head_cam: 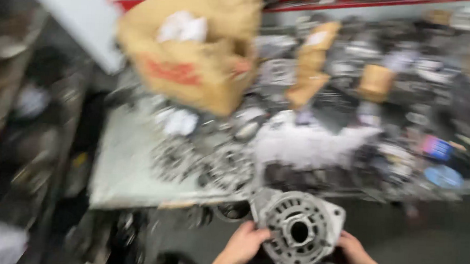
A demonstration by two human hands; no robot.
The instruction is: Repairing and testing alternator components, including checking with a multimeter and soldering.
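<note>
A round grey cast-metal housing with slotted vents and a central hole is held between both hands at the bottom of the head view. My left hand grips its left rim. On the right rim, my right hand holds it from the side. The whole picture is motion-blurred.
Ahead stands a cluttered workbench with several similar metal parts, a white rag or plastic, an open cardboard box and smaller boxes. Dark shelving with parts runs down the left. Grey floor lies at lower right.
</note>
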